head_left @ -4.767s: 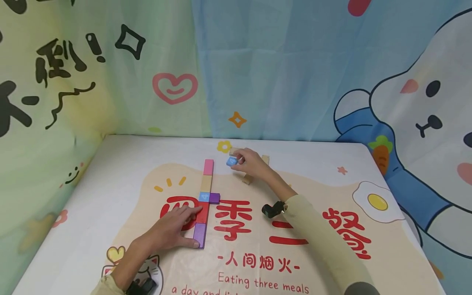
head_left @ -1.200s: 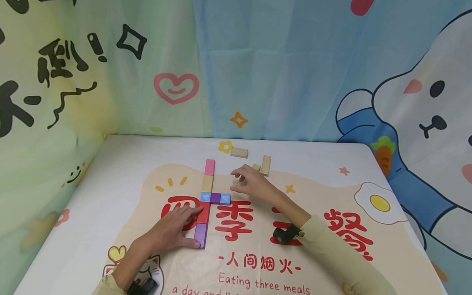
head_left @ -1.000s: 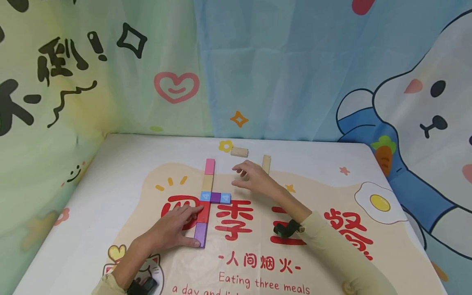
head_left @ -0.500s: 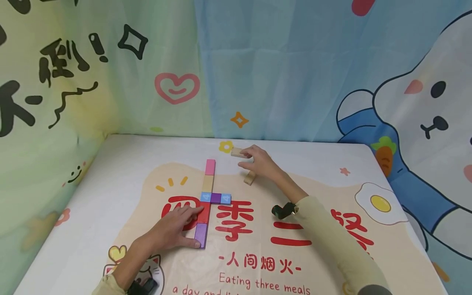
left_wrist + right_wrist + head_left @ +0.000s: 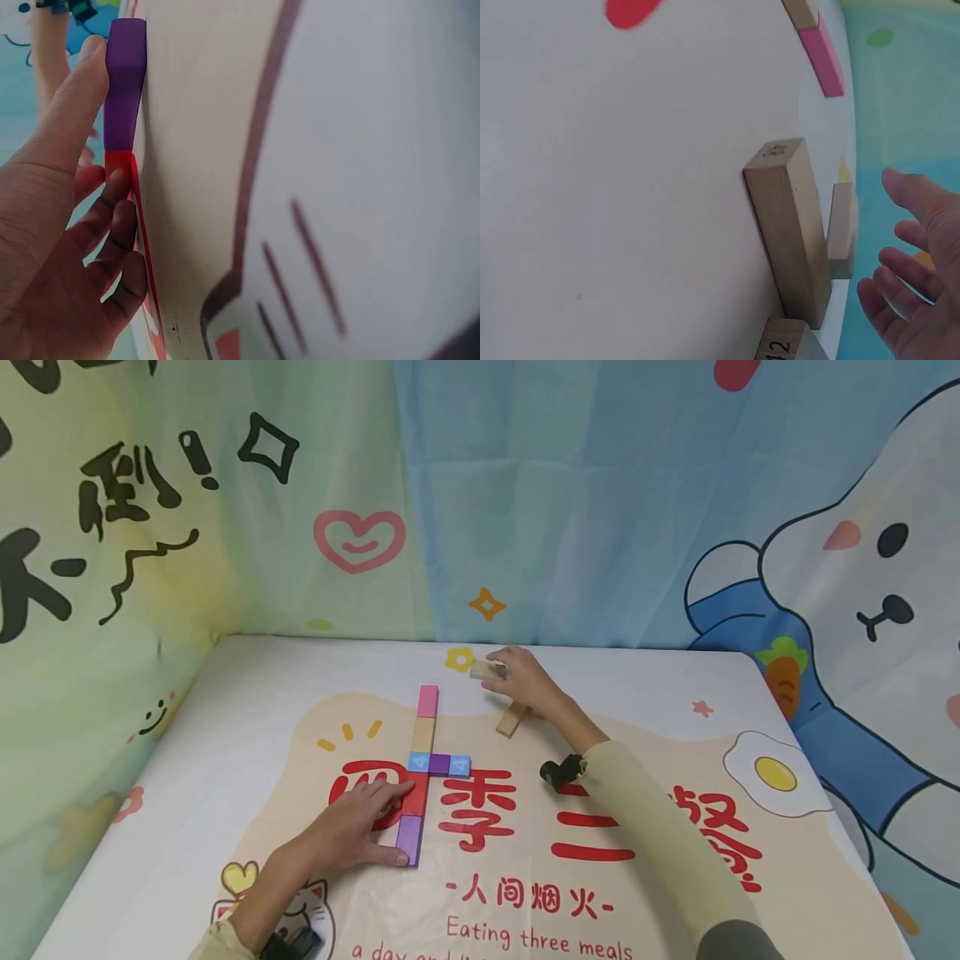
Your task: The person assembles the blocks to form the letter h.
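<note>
Wooden blocks lie in a column: pink [image 5: 427, 702], tan [image 5: 422, 735], light blue [image 5: 418, 762], red [image 5: 414, 795] and purple [image 5: 408, 841]. A darker purple block [image 5: 439, 765] and a second light blue block [image 5: 460, 766] extend rightward from the light blue one. My left hand [image 5: 352, 827] rests along the column's left side, fingertips at the red block and thumb against the lower purple one. Toward the back, my right hand [image 5: 527, 683] has thumb and fingers spread near a plain wood block [image 5: 841, 232]; the right wrist view shows a gap between them.
Another plain wood block [image 5: 512, 720] lies beneath the right forearm side of the hand. A numbered block end [image 5: 780, 341] shows low in the right wrist view. The printed tabletop [image 5: 637, 693] meets a curtain [image 5: 562, 527] behind.
The second light blue block, pinched by my right hand at first, now sits beside the darker purple block. My right hand has moved back toward the far wood block. My left hand stays put.
</note>
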Demonstrator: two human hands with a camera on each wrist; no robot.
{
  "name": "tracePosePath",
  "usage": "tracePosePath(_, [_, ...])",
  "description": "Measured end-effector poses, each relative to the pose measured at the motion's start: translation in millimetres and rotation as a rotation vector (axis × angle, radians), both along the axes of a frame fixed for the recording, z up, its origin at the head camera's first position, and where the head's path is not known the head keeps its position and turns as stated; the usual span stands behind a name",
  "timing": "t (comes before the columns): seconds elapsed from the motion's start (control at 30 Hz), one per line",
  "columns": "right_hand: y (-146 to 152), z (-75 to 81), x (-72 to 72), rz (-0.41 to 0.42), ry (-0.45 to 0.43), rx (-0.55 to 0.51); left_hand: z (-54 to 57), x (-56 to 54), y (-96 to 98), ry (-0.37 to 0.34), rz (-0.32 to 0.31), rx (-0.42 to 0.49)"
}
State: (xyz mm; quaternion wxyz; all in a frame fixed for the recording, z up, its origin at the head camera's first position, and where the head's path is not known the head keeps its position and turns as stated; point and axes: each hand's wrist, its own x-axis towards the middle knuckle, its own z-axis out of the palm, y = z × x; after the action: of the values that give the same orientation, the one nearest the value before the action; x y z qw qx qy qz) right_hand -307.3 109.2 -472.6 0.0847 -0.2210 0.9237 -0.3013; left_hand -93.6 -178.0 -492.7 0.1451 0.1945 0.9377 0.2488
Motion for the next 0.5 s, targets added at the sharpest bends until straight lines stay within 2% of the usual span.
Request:
tracePosePath(0.27, [-3.8,-11.2,-12.5,0.004,-0.068,0.009,1.5,0.7,0.2,-0.003,-0.003,-0.003])
tracePosePath(0.5, [-6.1,-17.0,-16.3,0.012,-0.055,0.012,1.5,0.6,-0.2,0.004,-0.006,0.0])
